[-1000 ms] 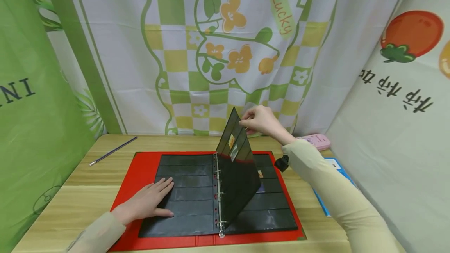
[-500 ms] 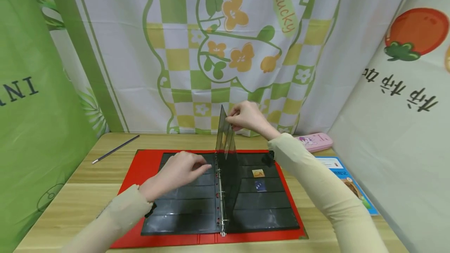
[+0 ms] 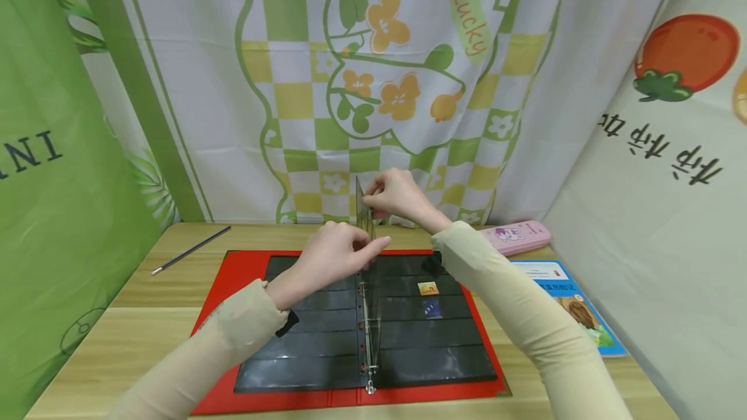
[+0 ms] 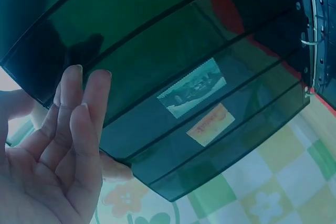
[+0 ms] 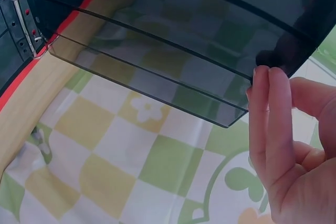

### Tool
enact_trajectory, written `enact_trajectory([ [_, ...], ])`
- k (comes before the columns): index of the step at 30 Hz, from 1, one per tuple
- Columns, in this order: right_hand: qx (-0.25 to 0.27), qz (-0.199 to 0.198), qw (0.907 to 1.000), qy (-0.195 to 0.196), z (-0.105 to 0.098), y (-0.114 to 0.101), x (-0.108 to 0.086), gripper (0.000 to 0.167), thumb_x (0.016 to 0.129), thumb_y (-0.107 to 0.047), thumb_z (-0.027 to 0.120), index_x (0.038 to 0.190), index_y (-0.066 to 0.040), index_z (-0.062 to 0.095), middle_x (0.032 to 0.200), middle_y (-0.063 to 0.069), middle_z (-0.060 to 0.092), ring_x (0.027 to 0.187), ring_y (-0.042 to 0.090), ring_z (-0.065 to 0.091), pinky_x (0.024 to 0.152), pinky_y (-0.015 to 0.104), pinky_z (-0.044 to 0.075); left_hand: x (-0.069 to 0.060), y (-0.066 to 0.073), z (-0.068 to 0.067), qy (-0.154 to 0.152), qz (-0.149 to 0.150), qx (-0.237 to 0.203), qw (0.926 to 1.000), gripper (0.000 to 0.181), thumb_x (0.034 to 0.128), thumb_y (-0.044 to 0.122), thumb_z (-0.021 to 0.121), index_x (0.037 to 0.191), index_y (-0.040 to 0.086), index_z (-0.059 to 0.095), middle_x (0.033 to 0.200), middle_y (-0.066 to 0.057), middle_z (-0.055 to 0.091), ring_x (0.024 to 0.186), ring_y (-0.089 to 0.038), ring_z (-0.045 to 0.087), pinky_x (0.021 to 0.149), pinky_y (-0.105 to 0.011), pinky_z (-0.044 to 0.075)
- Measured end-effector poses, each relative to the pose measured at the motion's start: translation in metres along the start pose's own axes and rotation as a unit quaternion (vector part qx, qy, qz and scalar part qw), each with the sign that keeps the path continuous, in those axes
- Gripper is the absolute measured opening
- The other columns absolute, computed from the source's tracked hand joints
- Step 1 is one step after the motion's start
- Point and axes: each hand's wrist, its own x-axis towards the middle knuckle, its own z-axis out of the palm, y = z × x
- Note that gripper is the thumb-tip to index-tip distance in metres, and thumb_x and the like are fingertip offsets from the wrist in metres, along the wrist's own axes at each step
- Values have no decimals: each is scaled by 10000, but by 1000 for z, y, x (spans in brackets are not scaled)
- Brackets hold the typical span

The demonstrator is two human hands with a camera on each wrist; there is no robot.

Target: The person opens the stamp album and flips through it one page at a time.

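A red binder (image 3: 233, 271) lies spread on the table, dark pocket pages on both sides of its metal rings (image 3: 367, 326). One translucent page (image 4: 142, 85) stands upright over the rings; in the left wrist view it carries a greenish stamp (image 4: 192, 88) and an orange one (image 4: 211, 125). My right hand (image 3: 399, 196) pinches its edge near the upper corner. Beside its left face is my left hand (image 3: 329, 255), fingers loosely bent, fingertips by the page; contact is unclear. On the right-hand page lie an orange stamp (image 3: 428, 288) and a blue one (image 3: 432, 308).
A dark pencil (image 3: 191, 250) lies at the table's back left. At the right are a pink case (image 3: 518, 237) and a blue book (image 3: 607, 339), partly behind my right forearm. Patterned curtains stand behind and on both sides.
The raised page has swung left to nearly vertical with my right hand. My left hand has lifted off the left page and moved right, up to the raised one.
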Motion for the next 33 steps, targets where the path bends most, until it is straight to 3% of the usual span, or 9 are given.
enact_trajectory([
  [6, 46, 26, 9999, 90, 2, -1, -3, 125, 909, -145, 658, 929, -52, 740, 883, 117, 767, 665, 189, 749, 633, 285, 607, -2, 0, -4, 6, -16, -86, 10000, 396, 977, 244, 574, 594, 189, 657, 478, 65, 524, 394, -79, 385, 436, -206, 268],
  [12, 261, -198, 9992, 213, 3, 2, -9, 158, 944, -189, 646, 974, -61, 732, 884, 117, 768, 647, 139, 737, 609, 274, 603, -10, -9, -13, 4, -235, -238, 9994, 402, 948, 171, 546, 554, 191, 627, 483, 60, 538, 399, -92, 393, 454, -212, 295],
  [18, -162, -462, 9980, 399, 5, 17, -21, 228, 991, -247, 590, 1098, -76, 698, 981, 99, 760, 761, 174, 737, 648, 309, 590, -25, -23, -24, 283, -438, 62, 9986, 429, 924, 141, 566, 505, 186, 487, 462, 73, 398, 420, -87, 308, 476, -215, 275],
  [24, -549, -426, 9967, 413, 14, 51, -34, 248, 991, -227, 587, 1122, -44, 690, 1076, 139, 742, 905, 279, 735, 808, 403, 595, -47, -44, -35, 347, -846, 131, 9957, 432, 942, 179, 600, 524, 170, 489, 474, 65, 454, 434, -100, 384, 494, -233, 326],
  [28, -579, -382, 9972, 295, 25, 83, -45, 248, 982, -210, 600, 1108, -15, 687, 1055, 165, 738, 903, 300, 733, 800, 402, 597, -67, -61, -40, 265, -1113, 171, 9933, 414, 951, 198, 612, 548, 159, 529, 486, 64, 499, 447, -97, 428, 508, -237, 345],
  [33, -736, -369, 9965, 139, 40, 124, -61, 255, 966, -194, 626, 1100, 16, 678, 1045, 180, 735, 906, 294, 723, 799, 411, 589, -94, -89, -43, 178, -1345, 237, 9905, 395, 953, 202, 636, 570, 141, 561, 485, 68, 492, 435, -59, 352, 501, -236, 319],
])
